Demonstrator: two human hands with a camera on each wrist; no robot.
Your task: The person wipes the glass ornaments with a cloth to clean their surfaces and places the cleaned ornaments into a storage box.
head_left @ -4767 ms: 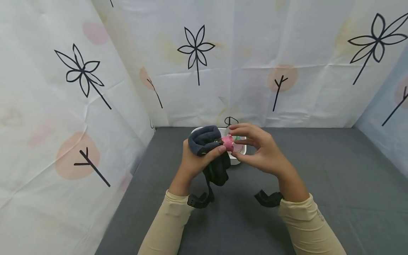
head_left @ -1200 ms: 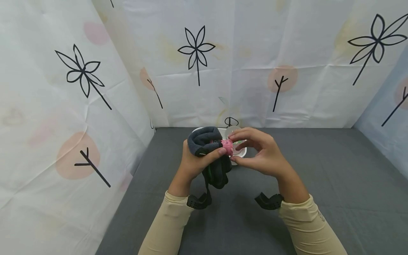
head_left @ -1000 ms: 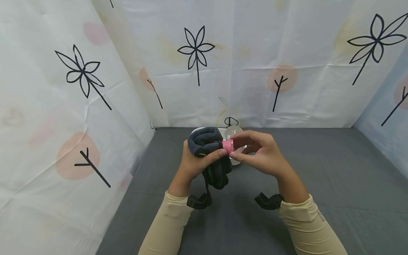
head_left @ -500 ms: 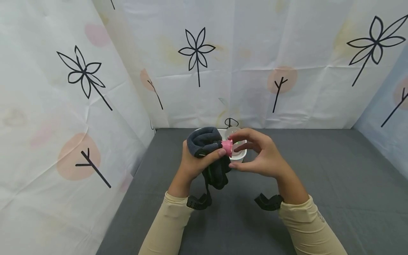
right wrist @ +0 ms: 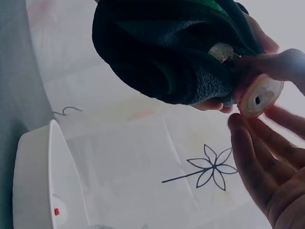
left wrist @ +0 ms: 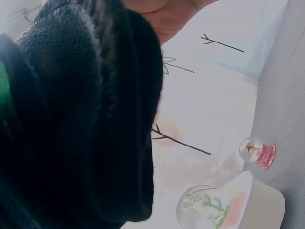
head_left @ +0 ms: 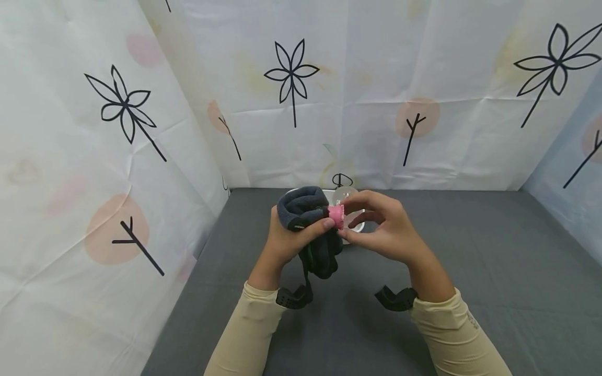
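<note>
My left hand point(head_left: 284, 240) grips a dark blue-grey plush cloth point(head_left: 301, 206) bunched round a small snow globe, whose pink base point(head_left: 336, 216) sticks out to the right. The left thumb presses near that base. The fingers and thumb of my right hand point(head_left: 388, 227) are curled round the base's edge. Seen from the right wrist, the base's round pale underside point(right wrist: 259, 98) shows a small dark hole. A shiny bit of the globe point(right wrist: 221, 52) peeks out of the cloth folds; the rest of it is hidden.
Behind the hands is a white bin point(left wrist: 267, 205), with a clear snow globe point(left wrist: 202, 207) at its opening. Another snow globe with a pink base point(left wrist: 259, 152) stands on the grey table beyond the bin. Patterned white sheets point(head_left: 367, 130) wall off the back and sides.
The right fingers and thumb have repeatedly loosened and closed at the pink base, which has turned a little. Over the last half second the right thumb came back up to it. The left hand stays put.
</note>
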